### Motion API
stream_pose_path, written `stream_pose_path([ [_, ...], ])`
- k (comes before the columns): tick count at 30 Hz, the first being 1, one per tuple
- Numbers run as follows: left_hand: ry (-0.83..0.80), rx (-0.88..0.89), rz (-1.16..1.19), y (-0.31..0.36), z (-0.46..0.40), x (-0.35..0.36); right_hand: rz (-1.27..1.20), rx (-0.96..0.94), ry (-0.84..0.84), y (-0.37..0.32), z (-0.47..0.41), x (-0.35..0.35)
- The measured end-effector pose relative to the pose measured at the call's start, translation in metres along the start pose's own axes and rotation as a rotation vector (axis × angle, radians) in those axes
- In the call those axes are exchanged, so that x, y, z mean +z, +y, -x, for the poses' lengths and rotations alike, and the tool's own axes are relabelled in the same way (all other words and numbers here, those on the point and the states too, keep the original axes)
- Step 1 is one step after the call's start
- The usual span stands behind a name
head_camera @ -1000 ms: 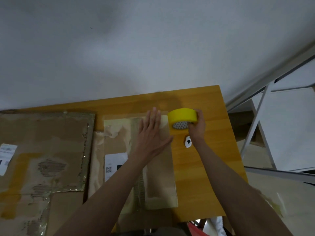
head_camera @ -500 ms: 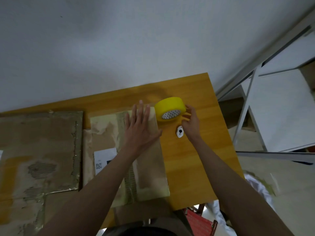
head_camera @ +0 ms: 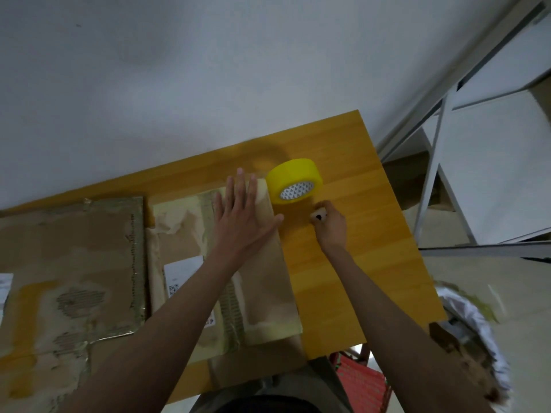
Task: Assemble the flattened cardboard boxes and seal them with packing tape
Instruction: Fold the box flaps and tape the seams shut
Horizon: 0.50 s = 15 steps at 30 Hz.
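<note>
Brown corrugated cardboard, worn and patched with glossy old tape, lay flat under your left hand (head_camera: 238, 222); its fingers were straight and spread, pressing the flattened box (head_camera: 259, 293) near its far end. Your right hand (head_camera: 329, 225) was curled round a small white object (head_camera: 318, 216) with a black mark, just beside the box's right edge. One roll of yellow packing tape (head_camera: 293, 180), cylindrical with a patterned white core, stood on the orange wooden table (head_camera: 357, 263), touching neither hand. A second, larger flattened box (head_camera: 71, 263) lay to the left.
</note>
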State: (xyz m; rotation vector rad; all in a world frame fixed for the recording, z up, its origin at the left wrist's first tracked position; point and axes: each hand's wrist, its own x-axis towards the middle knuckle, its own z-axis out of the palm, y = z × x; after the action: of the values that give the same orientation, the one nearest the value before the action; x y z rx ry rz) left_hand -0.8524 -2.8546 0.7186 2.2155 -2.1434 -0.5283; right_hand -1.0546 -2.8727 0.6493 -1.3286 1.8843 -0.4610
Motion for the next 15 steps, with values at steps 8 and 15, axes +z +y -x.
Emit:
stream_pose_path([
  [8,-0.006,0.054,-0.025,-0.007,-0.002,-0.001,-0.464,-0.118,0.242,-0.061,0.037,-0.014],
  [15,-0.009,0.042,-0.051,-0.006,-0.001,-0.002,-0.487,-0.092,0.23,-0.103,0.031,0.001],
])
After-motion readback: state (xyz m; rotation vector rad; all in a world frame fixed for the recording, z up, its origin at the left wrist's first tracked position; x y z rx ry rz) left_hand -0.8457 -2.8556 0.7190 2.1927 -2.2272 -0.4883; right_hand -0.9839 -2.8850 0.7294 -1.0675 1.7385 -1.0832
